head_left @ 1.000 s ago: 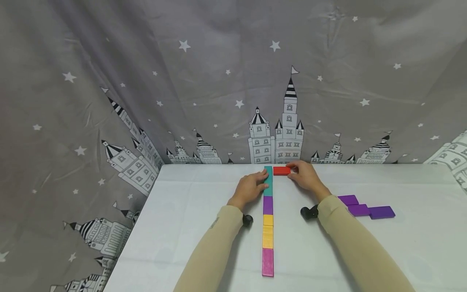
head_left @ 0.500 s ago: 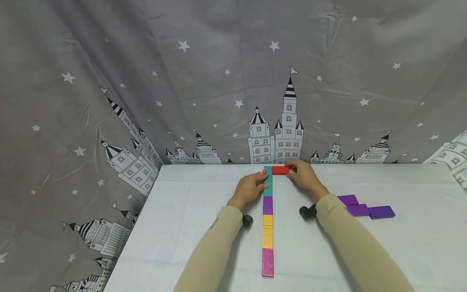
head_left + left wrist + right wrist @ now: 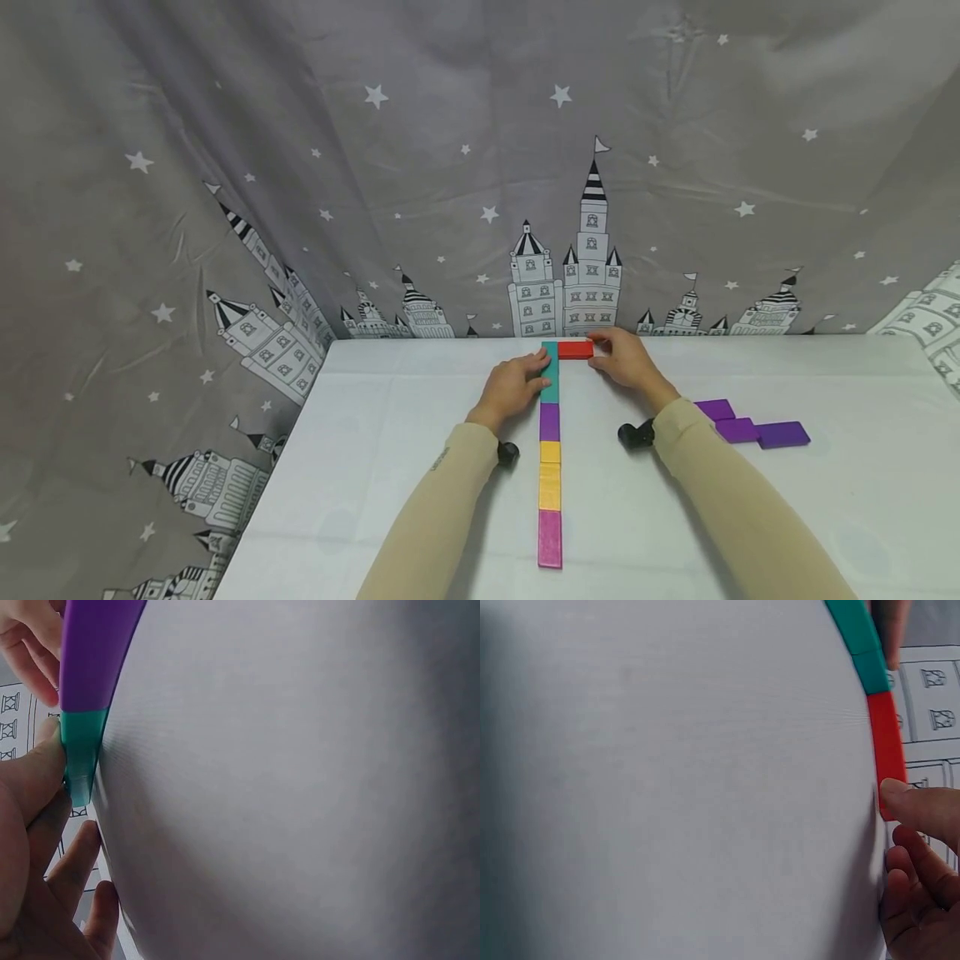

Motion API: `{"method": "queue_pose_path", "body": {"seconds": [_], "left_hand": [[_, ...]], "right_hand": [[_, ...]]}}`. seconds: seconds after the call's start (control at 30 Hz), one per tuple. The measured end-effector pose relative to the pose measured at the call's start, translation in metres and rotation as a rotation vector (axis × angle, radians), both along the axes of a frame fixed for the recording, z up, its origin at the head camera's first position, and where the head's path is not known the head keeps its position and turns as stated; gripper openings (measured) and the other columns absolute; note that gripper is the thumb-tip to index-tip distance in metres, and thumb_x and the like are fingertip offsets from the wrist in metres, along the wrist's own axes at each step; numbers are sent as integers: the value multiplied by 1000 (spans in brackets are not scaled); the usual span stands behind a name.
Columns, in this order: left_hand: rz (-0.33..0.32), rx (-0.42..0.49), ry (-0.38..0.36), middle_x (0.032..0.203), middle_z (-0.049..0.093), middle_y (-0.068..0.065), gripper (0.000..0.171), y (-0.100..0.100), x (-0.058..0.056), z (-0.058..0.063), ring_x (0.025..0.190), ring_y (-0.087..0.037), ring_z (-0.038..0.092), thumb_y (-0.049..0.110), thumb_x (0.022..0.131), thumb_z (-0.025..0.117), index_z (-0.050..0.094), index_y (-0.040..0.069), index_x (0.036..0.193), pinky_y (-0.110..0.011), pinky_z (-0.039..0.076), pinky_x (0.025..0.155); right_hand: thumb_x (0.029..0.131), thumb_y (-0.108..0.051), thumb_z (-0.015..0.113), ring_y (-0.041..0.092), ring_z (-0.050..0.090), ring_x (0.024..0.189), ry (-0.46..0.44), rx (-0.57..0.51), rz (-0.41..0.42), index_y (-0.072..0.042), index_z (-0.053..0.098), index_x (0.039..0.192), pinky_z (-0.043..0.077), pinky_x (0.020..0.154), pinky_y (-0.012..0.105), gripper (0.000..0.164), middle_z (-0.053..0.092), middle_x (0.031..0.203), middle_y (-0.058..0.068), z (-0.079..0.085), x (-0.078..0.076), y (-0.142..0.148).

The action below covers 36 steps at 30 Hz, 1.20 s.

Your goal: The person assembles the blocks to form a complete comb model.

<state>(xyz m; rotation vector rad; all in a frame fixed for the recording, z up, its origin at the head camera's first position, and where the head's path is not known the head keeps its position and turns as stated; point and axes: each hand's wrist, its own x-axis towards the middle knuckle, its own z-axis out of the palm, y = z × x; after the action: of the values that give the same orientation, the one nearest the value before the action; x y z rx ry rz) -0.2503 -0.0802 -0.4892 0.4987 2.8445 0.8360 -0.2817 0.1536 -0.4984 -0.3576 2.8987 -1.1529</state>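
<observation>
A line of flat coloured blocks runs up the middle of the white table in the head view. At its far end are the teal blocks (image 3: 552, 394). My left hand (image 3: 513, 388) holds them from the left, thumb and fingertip at their edge. My right hand (image 3: 628, 365) pinches the right end of a red block (image 3: 574, 350) between thumb and finger. The red block lies crosswise, its left end against the teal one. In the right wrist view the red block (image 3: 888, 742) meets the teal end, my thumb on its lower part. A purple block (image 3: 97, 656) adjoins the teal in the left wrist view.
Nearer in the line come a purple block (image 3: 550, 422), yellow blocks (image 3: 550, 486) and a pink block (image 3: 550, 539). Loose purple blocks (image 3: 783, 435) lie beside the right sleeve. A grey curtain (image 3: 450, 167) with castles and stars hangs behind the table's far edge.
My right hand has slid the red block slightly left, closing the narrow gap to the teal block. My left hand has stayed in place on the teal.
</observation>
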Motion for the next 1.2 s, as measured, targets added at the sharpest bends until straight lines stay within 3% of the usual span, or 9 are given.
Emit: {"method": "queue_pose_path", "body": {"seconds": [0.23,0.6,0.83,0.9,1.1,1.2], "left_hand": [[-7,18,7,153,45,10,51,0,1,1,143,-20,41,28,97,67,54,17,145,-42,32,120],[-7,12,4,154,44,9,51,-1,-1,-1,144,-21,41,29,98,67,53,19,146,-42,31,120],[-3,9,0,154,43,11,51,0,-1,-2,143,-19,40,30,98,67,53,19,146,-40,31,120],[-2,7,4,153,44,12,51,0,0,-2,143,-18,41,30,98,67,54,19,146,-40,31,120],[3,16,-1,153,43,13,51,-1,0,-2,143,-18,40,30,97,67,54,19,146,-40,31,120],[1,24,-1,153,44,12,51,-1,0,-2,143,-18,41,29,97,67,54,19,146,-40,31,120]], "right_hand": [[92,-10,70,38,56,118,-43,-84,-27,-1,60,136,49,100,54,45,59,132,22,20,8,16],[92,-12,73,42,60,111,70,-77,-71,-2,61,135,53,91,53,46,60,129,25,53,34,49],[91,-11,74,38,60,111,153,-87,-56,1,62,132,54,88,50,44,64,127,22,61,53,69],[92,-14,74,36,60,111,153,-97,-57,1,62,131,55,87,45,43,64,127,21,61,60,75],[95,-20,72,34,60,112,127,-129,-67,-1,62,133,48,83,13,43,64,129,19,61,80,93],[95,-20,71,25,60,108,140,-128,-81,-1,63,131,44,80,4,41,65,126,19,60,89,102]]}}
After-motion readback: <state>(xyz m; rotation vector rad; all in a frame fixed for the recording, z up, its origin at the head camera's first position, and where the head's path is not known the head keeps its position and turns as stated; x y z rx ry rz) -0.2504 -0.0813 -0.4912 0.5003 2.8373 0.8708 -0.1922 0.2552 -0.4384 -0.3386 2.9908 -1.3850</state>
